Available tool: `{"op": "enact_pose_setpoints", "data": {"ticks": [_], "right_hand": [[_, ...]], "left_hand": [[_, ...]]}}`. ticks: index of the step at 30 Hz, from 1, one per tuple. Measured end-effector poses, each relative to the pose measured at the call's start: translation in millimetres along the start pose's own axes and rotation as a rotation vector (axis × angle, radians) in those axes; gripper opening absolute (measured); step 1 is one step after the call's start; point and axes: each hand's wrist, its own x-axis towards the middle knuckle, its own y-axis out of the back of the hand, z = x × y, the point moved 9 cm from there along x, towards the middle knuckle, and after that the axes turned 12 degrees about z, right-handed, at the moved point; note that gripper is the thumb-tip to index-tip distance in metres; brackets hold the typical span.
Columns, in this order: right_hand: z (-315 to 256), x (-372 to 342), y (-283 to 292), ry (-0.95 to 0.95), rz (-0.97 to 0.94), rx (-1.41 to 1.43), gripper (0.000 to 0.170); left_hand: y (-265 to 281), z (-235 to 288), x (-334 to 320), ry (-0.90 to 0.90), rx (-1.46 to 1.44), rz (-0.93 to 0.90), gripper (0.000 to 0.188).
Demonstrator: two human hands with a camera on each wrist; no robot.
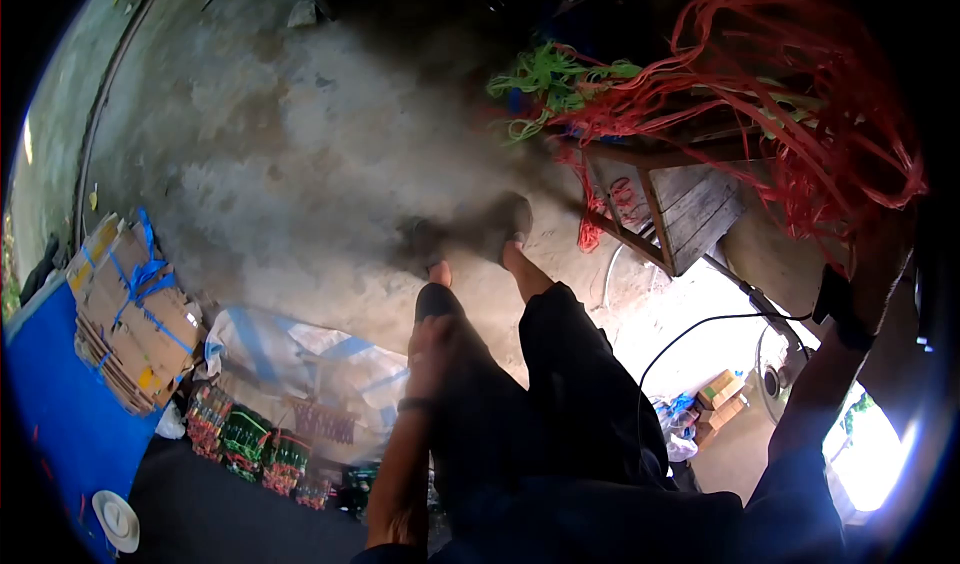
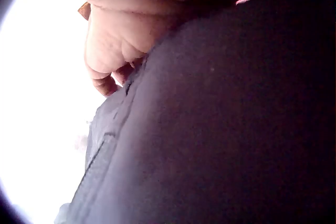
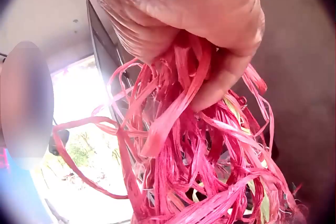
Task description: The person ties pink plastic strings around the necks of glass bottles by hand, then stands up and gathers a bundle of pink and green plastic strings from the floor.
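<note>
My right hand [image 3: 210, 14] grips a loose tangle of red plastic twine [image 3: 184, 145], with a few pale green strands mixed in. In the head view that tangle [image 1: 740, 84] spreads across the upper right, above a wooden frame [image 1: 650, 214], and the right arm reaches up to it. My left hand [image 1: 430, 344], blurred in the head view, hangs over the thigh of the dark trousers [image 1: 480, 394]. From the left wrist, the left hand [image 2: 126, 29] shows with loosely bent fingers beside the trouser cloth [image 2: 220, 113], holding nothing visible.
Green twine [image 1: 545, 79] lies at the upper middle. On the left are flattened cardboard [image 1: 135, 309] tied with blue strap, a blue sheet [image 1: 60, 394], a pale hat [image 1: 116, 521] and bundles [image 1: 245, 434]. A fan [image 1: 772, 379] and small boxes [image 1: 720, 404] stand at lower right.
</note>
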Motion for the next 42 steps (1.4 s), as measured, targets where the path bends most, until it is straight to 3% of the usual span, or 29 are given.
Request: {"op": "enact_pose_setpoints", "data": {"ticks": [3,7,9,16,18,19,21,22,24,27,28,29,30,31,33,34,35,37,38,39,41,42], "right_hand": [[6.6,4.3,4.3,-0.037,-0.09,-0.029,0.041],[3.6,14.0,13.0,-0.071,-0.047,0.124,0.048],[8.2,8.1,4.7,0.037,0.047,0.118,0.046],[-41.3,4.3,-12.0,0.097,0.056,0.058,0.043],[-26.3,-11.7,-30.9,-0.218,-0.014,0.469,0.041],[-43.0,-15.8,-37.4,-0.226,-0.014,0.458,0.041],[-60.9,-34.7,-63.0,-1.13,0.219,1.217,0.03],[-80.6,-25.3,-57.9,-1.136,0.219,1.218,0.03],[-130.8,-13.0,-55.7,-1.082,-0.094,1.147,0.023],[-182.3,-18.7,-56.0,-1.095,-0.151,1.071,0.026],[-204.1,-6.0,-45.7,-0.898,-0.163,0.993,0.028],[-227.6,4.8,-35.4,-0.704,-0.175,0.912,0.03],[-248.5,5.0,-32.4,-0.663,-0.139,0.952,0.032],[-270.6,3.7,-31.3,-0.622,-0.102,0.988,0.034],[-312.9,8.3,-22.2,-0.485,-0.006,1.083,0.033],[-336.1,3.0,-22.6,-0.5,-0.04,1.115,0.031],[-356.1,-0.1,-20.2,-0.513,-0.075,1.149,0.03],[-378.8,6.5,-8.1,-0.414,-0.027,1.101,0.026],[-395.6,0.2,-11.7,-0.411,-0.166,1.18,0.028],[-399.5,4.2,-1.6,-0.347,-0.042,1.192,0.032],[-421.3,-5.4,2.5,-0.297,-0.068,1.187,0.035],[-422.6,-0.6,6.5,-0.304,-0.113,1.23,0.034]], "left_hand": [[5.2,1.4,0.1,0.021,-0.048,0.002,0.022],[2.4,-3.4,-0.3,0.038,-0.044,0.004,0.024],[6.5,3.5,2.5,0.017,-0.095,0.059,0.025],[-4.9,32.2,29.2,0.035,-0.216,0.084,0.022],[3.9,60.6,39.4,0.072,-0.458,0.101,0.02],[10.7,81.7,48.3,0.061,-0.458,0.095,0.02],[43.3,136.6,60.2,-0.062,-0.623,0.182,0.024],[52.0,157.2,64.9,-0.062,-0.618,0.18,0.024],[68.7,203.5,70.7,-0.112,-0.816,0.147,0.029],[86.9,267.3,81.3,-0.176,-1.026,0.102,0.031],[87.0,276.6,87.7,-0.179,-1.013,0.092,0.031],[82.6,286.4,94.3,-0.182,-0.992,0.036,0.045],[76.3,293.8,99.3,-0.186,-0.971,-0.021,0.06],[64.2,290.9,104.0,-0.192,-0.959,-0.033,0.06],[16.7,261.7,110.7,0.145,-1.325,-0.188,0.062],[19.3,261.6,105.7,0.201,-1.348,-0.209,0.042],[41.1,265.0,103.5,0.056,-1.248,-0.079,0.045],[30.3,227.6,107.3,0.061,-1.212,0.026,0.047],[20.4,213.3,104.7,0.256,-1.476,-0.016,0.048],[18.2,212.5,103.9,0.465,-1.732,-0.056,0.05],[17.2,186.6,112.4,0.425,-1.535,-0.001,0.045],[8.1,171.3,109.0,0.532,-1.62,-0.069,0.043]]}}
